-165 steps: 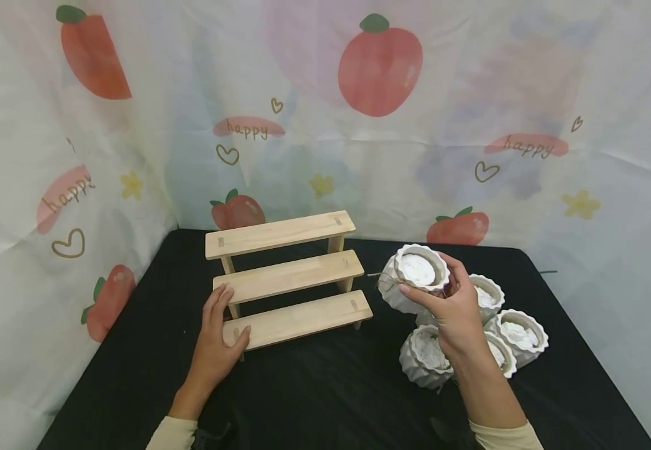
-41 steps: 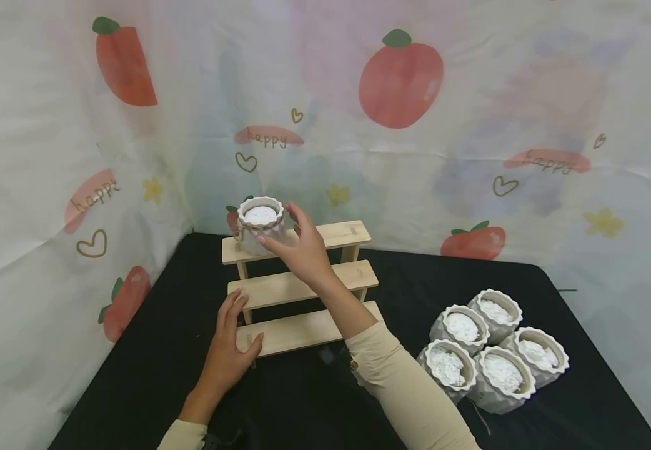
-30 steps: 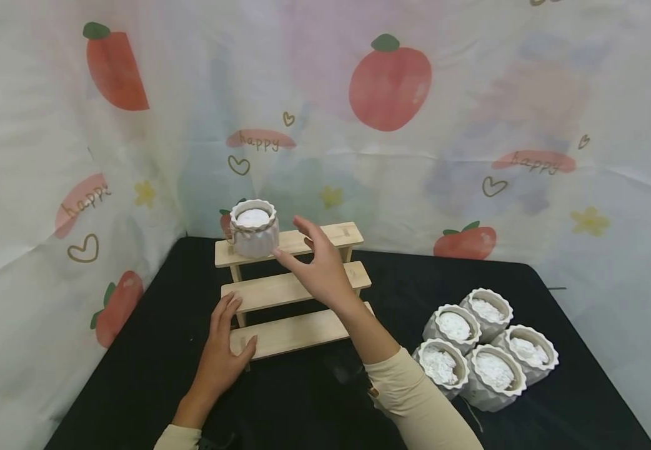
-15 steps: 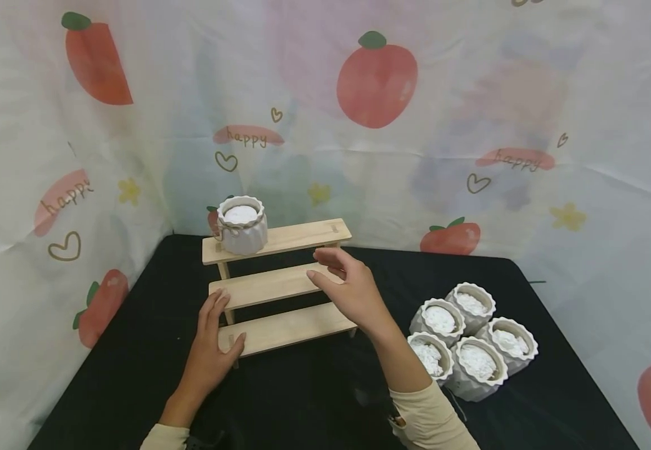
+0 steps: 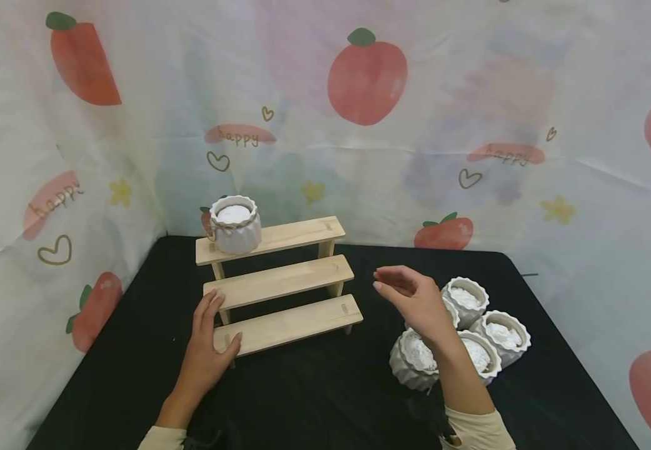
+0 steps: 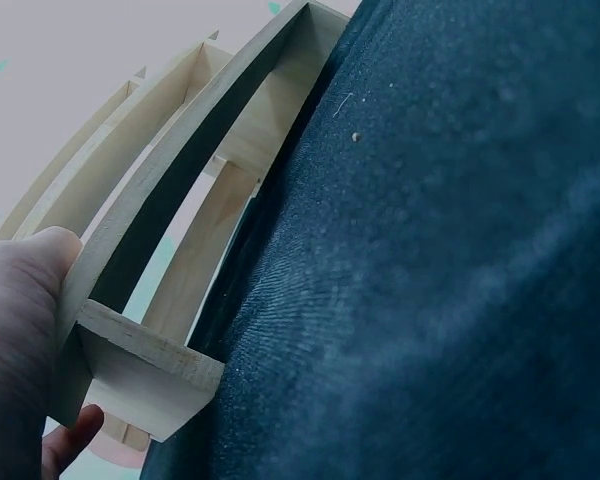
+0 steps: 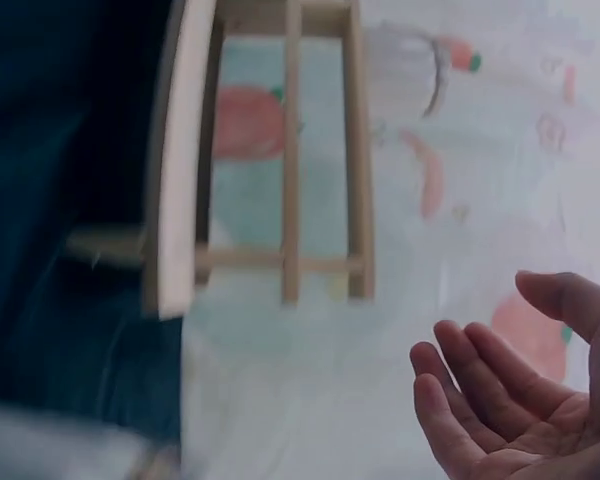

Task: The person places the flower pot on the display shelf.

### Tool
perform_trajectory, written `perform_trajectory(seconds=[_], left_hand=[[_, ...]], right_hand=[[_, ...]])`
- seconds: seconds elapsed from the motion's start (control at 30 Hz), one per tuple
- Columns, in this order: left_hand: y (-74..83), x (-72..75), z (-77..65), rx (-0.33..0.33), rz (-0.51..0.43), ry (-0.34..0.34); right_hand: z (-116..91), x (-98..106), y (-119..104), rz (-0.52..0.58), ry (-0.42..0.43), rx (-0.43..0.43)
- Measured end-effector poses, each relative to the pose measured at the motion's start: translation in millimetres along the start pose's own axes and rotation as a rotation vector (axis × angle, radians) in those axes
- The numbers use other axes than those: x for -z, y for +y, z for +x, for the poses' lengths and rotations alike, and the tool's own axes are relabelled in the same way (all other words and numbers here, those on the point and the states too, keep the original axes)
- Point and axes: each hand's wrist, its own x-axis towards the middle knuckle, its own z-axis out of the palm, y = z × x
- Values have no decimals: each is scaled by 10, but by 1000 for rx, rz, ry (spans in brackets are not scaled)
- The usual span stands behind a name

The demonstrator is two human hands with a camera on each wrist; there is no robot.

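Observation:
A three-tier wooden step shelf (image 5: pixel 283 323) stands on the black-covered table. At its left end my left hand (image 5: pixel 204 356) holds it, fingers at the middle tier and thumb on the bottom one. The left wrist view shows the thumb (image 6: pixel 50 250) at the plank's edge and a fingertip beside the support. One white fluted pot (image 5: pixel 238 232), tied with twine and filled with white material, sits on the top tier's left end. My right hand (image 5: pixel 415 303), fingers loosely bent and holding nothing, is between the shelf and a cluster of similar pots (image 5: pixel 502 337), partly covering them.
Several white pots stand close together at the table's right, one of them (image 5: pixel 413 360) nearest the front. Printed fabric (image 5: pixel 370 175) hangs behind and at both sides of the black table (image 5: pixel 314 400).
My right hand carried a pot from the cluster onto the top tier's left end, let it go, and moved back right toward the other pots. My left hand stayed at the shelf.

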Motion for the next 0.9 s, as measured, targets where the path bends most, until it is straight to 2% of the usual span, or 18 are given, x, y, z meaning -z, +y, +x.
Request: perform_trajectory(seconds=[0.13,0.3,0.57,0.9], left_hand=[[-4,13,-13,1,2,3],[6,22,-2,1,13,6],[15,4,2,0,11,4],[5,4,0,15,17,-5]], right_hand=[[-132,194,152,-83,22,-41],[-289,357,301,-188,15,-28],[-513,468,527,-211,-3,-11],[-770,558,616,-264,36,-36]])
